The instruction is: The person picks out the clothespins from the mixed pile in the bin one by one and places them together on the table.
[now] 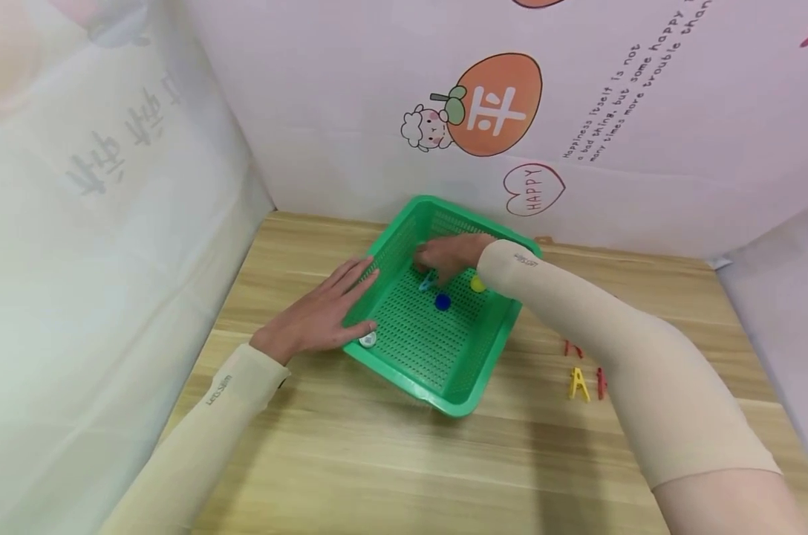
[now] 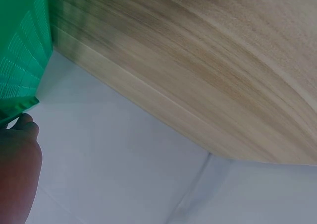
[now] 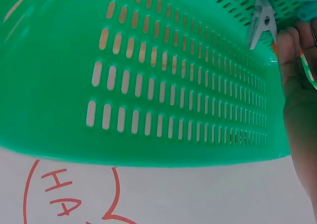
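A green perforated basket point(image 1: 487, 364) stands on the wooden table. My left hand point(image 1: 320, 308) rests on its left rim with fingers extended and thumb over the edge, beside a white round piece point(image 1: 368, 339). Deep in the basket's far left corner is my right hand point(image 1: 451, 254), fingertips pointing down. A light blue clothespin point(image 1: 427, 281) lies by those fingers, with a dark blue round piece point(image 1: 442, 302) and a yellow one point(image 1: 477, 284) nearby. In the right wrist view, a grey-white clothespin point(image 3: 262, 23) and a bit of orange point(image 3: 275, 48) show at the fingertips; the grip is mostly hidden.
Right of the basket, partly behind the right forearm, lie a yellow clothespin point(image 1: 578, 384) and red clothespins point(image 1: 601, 383) on the table point(image 1: 391, 475). Printed white sheets point(image 1: 350, 134) rise behind the table and along both sides.
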`<state>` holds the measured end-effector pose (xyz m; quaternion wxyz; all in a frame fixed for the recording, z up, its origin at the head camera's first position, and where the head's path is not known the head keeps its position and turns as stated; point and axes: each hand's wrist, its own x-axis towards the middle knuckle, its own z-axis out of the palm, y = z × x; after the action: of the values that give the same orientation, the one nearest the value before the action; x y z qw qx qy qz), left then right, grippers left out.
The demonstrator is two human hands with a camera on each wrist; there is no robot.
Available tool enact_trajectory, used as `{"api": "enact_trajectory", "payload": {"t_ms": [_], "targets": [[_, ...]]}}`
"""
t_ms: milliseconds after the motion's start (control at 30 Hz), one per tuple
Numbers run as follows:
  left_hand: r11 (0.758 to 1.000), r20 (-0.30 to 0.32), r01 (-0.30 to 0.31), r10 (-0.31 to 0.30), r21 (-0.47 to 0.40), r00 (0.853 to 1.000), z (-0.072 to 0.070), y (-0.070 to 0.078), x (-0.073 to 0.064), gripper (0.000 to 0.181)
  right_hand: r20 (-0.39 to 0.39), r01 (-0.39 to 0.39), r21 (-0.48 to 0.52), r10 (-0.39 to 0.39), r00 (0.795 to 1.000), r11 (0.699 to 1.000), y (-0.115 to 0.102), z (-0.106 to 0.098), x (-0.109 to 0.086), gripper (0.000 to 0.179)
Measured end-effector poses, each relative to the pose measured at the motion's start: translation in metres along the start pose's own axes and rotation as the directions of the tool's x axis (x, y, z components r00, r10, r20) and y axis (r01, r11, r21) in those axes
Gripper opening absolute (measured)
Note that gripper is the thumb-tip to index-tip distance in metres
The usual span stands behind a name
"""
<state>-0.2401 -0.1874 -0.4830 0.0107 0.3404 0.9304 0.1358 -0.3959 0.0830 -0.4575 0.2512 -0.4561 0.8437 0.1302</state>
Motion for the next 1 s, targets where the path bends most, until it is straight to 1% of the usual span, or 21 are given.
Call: {"api": "enact_trajectory", "payload": {"t_ms": [100, 233, 367, 467, 633, 767, 900, 1000], "targets": [[1.000, -0.002, -0.011, 0.011, 0.007, 1.000, 0.001, 0.003, 0.005, 0.087, 0.016, -0.020, 0.001, 0.020, 1.000, 1.000, 0.004, 0.004, -0.005, 0.030], [1.000, 0.010, -0.017, 0.017, 0.013, 1.000, -0.001, 0.006, 0.008, 0.087, 0.018, -0.014, 0.006, 0.013, 1.000, 1.000, 0.006, 0.004, -0.011, 0.026], [1.000, 0.009, -0.021, 0.021, 0.018, 1.000, -0.004, 0.008, 0.009, 0.086, -0.038, 0.009, 0.018, -0.008, 0.999, 1.000, 0.006, -0.002, -0.018, 0.029], [1.000, 0.015, -0.008, 0.008, 0.019, 1.000, -0.006, 0.009, 0.009, 0.086, -0.078, 0.026, 0.029, -0.023, 0.997, 0.999, 0.004, -0.007, -0.025, 0.032], [1.000, 0.025, 0.005, -0.005, 0.011, 1.000, -0.005, 0.009, 0.008, 0.086, -0.113, 0.049, 0.028, -0.046, 0.993, 0.998, -0.001, -0.012, -0.036, 0.034], [1.000, 0.030, 0.019, -0.019, 0.009, 0.999, -0.004, 0.008, 0.007, 0.087, -0.165, 0.087, 0.056, -0.077, 0.983, 0.995, -0.006, -0.016, -0.048, 0.032], [1.000, 0.030, 0.024, -0.024, 0.009, 0.999, -0.002, 0.006, 0.005, 0.087, -0.206, 0.111, 0.084, -0.092, 0.974, 0.990, -0.010, -0.016, -0.064, 0.029], [1.000, 0.027, 0.023, -0.024, 0.006, 0.999, -0.002, 0.005, 0.003, 0.087, -0.233, 0.118, 0.080, -0.097, 0.968, 0.990, -0.009, -0.011, -0.076, 0.026]]}}
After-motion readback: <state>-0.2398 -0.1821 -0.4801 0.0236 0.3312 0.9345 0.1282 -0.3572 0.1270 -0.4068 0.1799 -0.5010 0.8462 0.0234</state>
